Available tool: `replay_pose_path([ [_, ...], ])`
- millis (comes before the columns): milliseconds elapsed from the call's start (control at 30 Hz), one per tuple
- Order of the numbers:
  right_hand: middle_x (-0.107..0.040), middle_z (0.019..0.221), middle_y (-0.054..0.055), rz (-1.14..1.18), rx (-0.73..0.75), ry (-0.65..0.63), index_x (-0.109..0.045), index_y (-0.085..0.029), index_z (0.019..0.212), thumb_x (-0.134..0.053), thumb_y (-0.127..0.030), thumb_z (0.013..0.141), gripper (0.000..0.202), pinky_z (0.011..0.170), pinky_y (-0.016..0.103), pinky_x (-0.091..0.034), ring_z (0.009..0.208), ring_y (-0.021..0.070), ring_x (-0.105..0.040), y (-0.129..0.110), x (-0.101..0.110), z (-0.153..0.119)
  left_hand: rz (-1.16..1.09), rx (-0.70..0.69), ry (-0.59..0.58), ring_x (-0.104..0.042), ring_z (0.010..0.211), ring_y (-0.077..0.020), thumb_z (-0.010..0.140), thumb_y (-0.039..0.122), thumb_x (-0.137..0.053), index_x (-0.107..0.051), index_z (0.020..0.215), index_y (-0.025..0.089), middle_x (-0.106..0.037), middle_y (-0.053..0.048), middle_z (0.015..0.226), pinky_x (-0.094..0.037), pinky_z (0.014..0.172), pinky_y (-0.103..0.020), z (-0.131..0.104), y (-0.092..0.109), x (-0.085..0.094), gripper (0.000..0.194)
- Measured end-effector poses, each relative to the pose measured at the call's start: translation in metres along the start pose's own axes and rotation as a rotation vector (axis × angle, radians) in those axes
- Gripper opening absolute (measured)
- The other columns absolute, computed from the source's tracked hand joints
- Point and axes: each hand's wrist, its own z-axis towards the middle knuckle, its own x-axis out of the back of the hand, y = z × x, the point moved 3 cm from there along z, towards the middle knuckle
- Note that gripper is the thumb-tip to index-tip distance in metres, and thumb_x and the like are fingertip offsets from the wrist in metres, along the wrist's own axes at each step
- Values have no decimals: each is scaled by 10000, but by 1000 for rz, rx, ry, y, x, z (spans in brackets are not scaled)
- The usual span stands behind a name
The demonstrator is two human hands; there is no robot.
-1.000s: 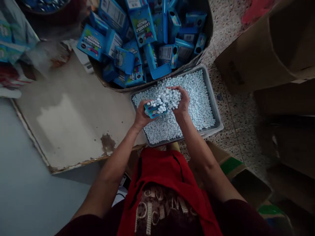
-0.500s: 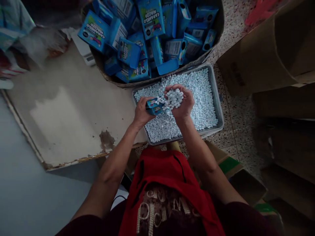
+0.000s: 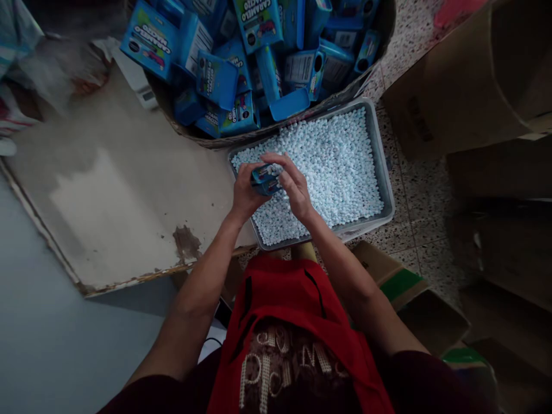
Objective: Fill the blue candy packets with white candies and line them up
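My left hand is wrapped round a small blue candy box, its open end facing right. My right hand is cupped and tilted against that opening, its fingers reaching over the top. A few small white candies show between the palm and the box; how many more the hand holds is hidden. Both hands are above the left part of a grey tray, which is filled with loose pale candies.
Beyond the tray stands a large carton heaped with blue candy boxes. A worn tabletop with a chipped edge extends left. Brown cardboard boxes stand at right on the speckled floor.
My right hand has moved left and tipped from palm-up to against the box's opening. The heap of candies in its palm is mostly out of sight. The left hand still grips the box.
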Motion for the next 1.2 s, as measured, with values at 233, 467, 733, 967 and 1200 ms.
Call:
replay_pose_path([
  [233,-582,1633,129,-688,-188,423,-690,-304,1437,-423,-690,1083,588,1335,658,-341,1597,319,-476,64,106,-85,128,79,-188,-694,1157,-335,582,150,-921,-619,1223,252,-696,-78,1232,-587,1011,-459,4,-31,25,716],
  [467,-645,1533,166,-845,-192,343,-739,-238,1397,-497,-670,1048,606,1317,593,-364,1493,322,-540,109,79,-69,406,40,-445,-701,1096,-439,544,166,-907,-721,1171,224,-696,-130,1196,-597,921,-531,25,-7,-1,656],
  [733,-759,1061,65,-36,-270,592,-745,-254,947,-631,-708,939,468,1148,474,-530,1115,254,-699,93,51,-5,233,-38,-442,-679,1216,-424,599,162,-931,-689,1294,234,-667,-110,1292,-555,1046,-528,49,43,-17,740],
  [967,-782,1155,118,356,-264,329,-726,-251,1083,-450,-867,956,687,1050,610,-605,1164,332,-741,82,58,13,-127,-80,-237,-699,1211,-308,687,270,-954,-565,1334,256,-705,-79,1317,-584,1046,-455,24,11,4,755],
  [1200,-775,1159,113,421,-265,246,-726,-245,1198,-469,-836,976,682,1054,599,-636,1210,329,-748,63,55,18,-41,-70,-148,-696,1160,-297,625,121,-928,-603,1295,275,-693,-56,1230,-587,1016,-441,9,0,13,760],
])
